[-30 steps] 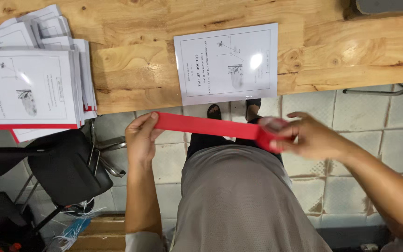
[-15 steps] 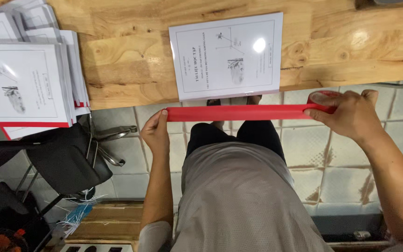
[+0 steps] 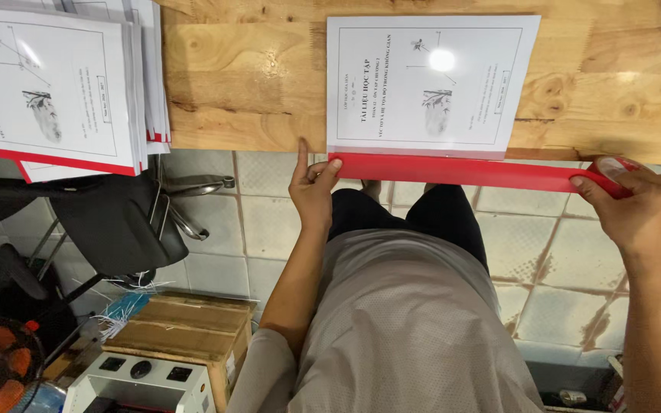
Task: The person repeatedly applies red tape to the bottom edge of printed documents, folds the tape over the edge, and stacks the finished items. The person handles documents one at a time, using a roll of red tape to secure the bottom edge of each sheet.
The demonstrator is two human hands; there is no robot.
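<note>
Tape: red tape strip [image 3: 460,171] lay stretched along the near edge of the printed booklet [image 3: 430,82] on the wooden table [image 3: 246,84].
Left hand [image 3: 313,190]: fingers pinched the strip's end, index finger raised.
Right hand [image 3: 640,206]: fingers closed round the red tape roll [image 3: 610,174], past the booklet's corner.
Beside: stacked booklets [image 3: 55,84], well left.

i've got the red tape strip [image 3: 460,170] pulled out much longer now than a second ago, when it was a short slanted length over my lap. it has gone up toward twelve o'clock and now runs along the near edge of the printed booklet [image 3: 431,82]. my left hand [image 3: 314,185] has risen to the booklet's near-left corner. my right hand [image 3: 640,206] has swung out toward three o'clock with the roll end.
</note>
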